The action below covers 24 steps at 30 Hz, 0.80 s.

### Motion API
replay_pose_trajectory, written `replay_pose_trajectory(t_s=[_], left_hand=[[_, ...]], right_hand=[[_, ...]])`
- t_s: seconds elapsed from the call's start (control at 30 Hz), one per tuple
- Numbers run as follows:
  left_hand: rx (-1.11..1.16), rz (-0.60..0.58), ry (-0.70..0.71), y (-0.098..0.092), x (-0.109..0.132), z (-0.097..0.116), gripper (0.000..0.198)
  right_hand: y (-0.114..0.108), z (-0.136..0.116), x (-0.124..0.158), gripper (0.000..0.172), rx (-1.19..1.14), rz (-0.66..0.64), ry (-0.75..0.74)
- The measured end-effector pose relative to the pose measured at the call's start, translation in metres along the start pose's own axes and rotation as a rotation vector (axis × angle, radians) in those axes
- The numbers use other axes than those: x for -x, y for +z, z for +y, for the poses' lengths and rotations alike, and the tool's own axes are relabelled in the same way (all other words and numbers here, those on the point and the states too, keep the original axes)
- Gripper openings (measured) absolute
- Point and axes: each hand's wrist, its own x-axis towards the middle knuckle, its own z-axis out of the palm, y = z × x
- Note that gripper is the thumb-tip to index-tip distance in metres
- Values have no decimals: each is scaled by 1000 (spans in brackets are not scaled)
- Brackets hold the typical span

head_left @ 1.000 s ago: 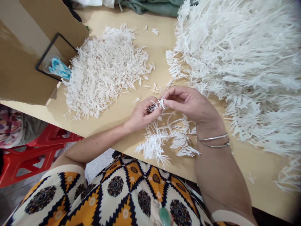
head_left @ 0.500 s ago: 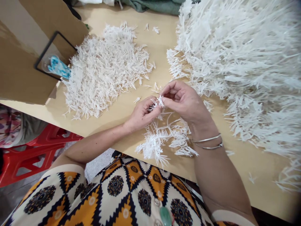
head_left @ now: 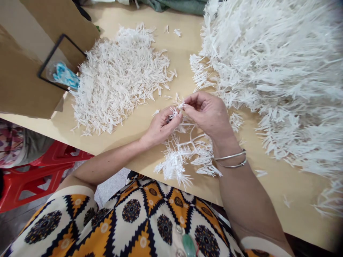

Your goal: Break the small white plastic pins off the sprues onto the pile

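Note:
My left hand (head_left: 162, 125) is closed on a branching white plastic sprig, whose spiky tips poke out between thumb and fingers. More of the white plastic branches (head_left: 178, 160) lie just below, against the table's near edge; whether they join the held sprig I cannot tell. Thumb and forefinger of my right hand (head_left: 206, 112) pinch a small spiky white tip (head_left: 181, 106) right beside the left fingertips. Its other fingers are curled in. Past my hands, a heap of short loose white tips (head_left: 123, 78) covers the table at left.
A tall pile of long white plastic branches (head_left: 276, 71) fills the right side. At far left stand a cardboard box (head_left: 21, 71), a black wire frame (head_left: 49, 57) and a clear cup (head_left: 65, 75) with blue-and-white contents. Red stools (head_left: 29, 182) are beside the table (head_left: 184, 39).
My right hand has shifted slightly left, and its wrist with the bangle has moved left too. The small tip in its pinch now points more sideways. The left hand has barely moved.

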Motion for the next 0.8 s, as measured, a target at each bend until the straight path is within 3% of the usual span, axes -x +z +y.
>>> replay_pose_trajectory(t_s=[0.17, 0.43, 0.6, 0.7, 0.8], left_hand=[[80, 38, -75, 0, 0, -1, 25], [98, 26, -69, -2, -1, -4, 22], [-13, -172, 140, -1, 6, 4, 29], [-40, -144, 156, 0, 6, 6, 31], [-46, -92, 143, 0, 3, 5, 34]], right_hand=[[17, 15, -5, 9, -106, 115, 5], [27, 22, -5, 11, -173, 173, 31], [12, 37, -18, 8, -220, 341, -11], [-1, 42, -23, 8, -233, 307, -41], [-10, 32, -16, 13, -162, 138, -119]])
